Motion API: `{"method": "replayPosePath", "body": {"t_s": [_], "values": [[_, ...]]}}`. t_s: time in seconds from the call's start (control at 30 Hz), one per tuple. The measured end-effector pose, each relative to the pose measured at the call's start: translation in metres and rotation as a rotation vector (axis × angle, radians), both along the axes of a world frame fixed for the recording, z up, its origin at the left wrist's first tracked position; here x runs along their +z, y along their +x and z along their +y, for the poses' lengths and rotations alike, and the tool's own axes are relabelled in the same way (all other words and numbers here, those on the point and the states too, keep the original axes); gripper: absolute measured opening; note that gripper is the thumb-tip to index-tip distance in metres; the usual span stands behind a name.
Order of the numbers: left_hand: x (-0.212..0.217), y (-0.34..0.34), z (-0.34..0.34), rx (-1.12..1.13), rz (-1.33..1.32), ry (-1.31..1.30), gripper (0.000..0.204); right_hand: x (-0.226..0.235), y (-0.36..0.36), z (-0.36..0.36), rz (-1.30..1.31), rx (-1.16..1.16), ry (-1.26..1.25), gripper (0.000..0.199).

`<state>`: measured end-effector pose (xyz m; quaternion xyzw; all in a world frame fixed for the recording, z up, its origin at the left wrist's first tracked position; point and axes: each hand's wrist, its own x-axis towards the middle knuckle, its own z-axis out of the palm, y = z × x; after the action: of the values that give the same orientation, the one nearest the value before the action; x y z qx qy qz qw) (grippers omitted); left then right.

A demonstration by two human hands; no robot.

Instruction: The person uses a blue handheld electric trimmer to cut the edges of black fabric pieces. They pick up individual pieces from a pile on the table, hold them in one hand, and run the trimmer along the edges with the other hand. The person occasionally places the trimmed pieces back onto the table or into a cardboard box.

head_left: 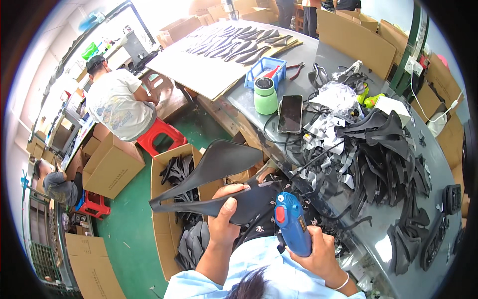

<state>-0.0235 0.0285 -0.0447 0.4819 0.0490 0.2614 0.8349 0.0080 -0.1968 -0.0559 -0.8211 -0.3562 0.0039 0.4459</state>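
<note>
My left hand (224,217) is closed round a dark, flexible V-shaped piece (225,158) with two broad, leaf-like wings that join at a narrow tip on the left. In my right hand (321,251) is a blue handheld power tool (297,233) with a red button. Its head is close to the right end of the dark piece; whether they touch I cannot tell. Under the piece stands an open cardboard box (164,234) with many similar dark pieces inside. More dark pieces (378,164) lie heaped on the grey table to the right.
The grey table (423,149) carries a green bottle (265,97), a phone (290,114), a blue basket (264,67), red-handled pliers (297,71) and scraps (323,134). Dark pieces lie in rows on a white board (199,74). A person (119,102) sits on a red stool (162,137) at left.
</note>
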Motion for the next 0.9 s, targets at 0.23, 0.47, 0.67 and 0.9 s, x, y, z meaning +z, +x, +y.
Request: {"method": "replayPosePath", "body": {"t_s": [0.23,0.47,0.67,0.9], "values": [[0.005,-0.003,-0.009,-0.013,0.048,-0.1,0.035,0.002,-0.004,0.005,0.087,-0.006,0.076,0.057],[0.021,-0.005,0.013,-0.072,0.144,-0.215,0.038,-0.006,0.002,-0.012,-0.116,-0.059,-0.094,0.061],[0.038,-0.004,0.019,-0.115,0.251,-0.019,0.04,-0.006,0.0,-0.01,-0.131,0.037,-0.121,0.061],[0.05,-0.002,0.027,-0.247,0.38,0.172,0.034,-0.002,-0.004,-0.007,-0.177,0.055,-0.155,0.059]]}}
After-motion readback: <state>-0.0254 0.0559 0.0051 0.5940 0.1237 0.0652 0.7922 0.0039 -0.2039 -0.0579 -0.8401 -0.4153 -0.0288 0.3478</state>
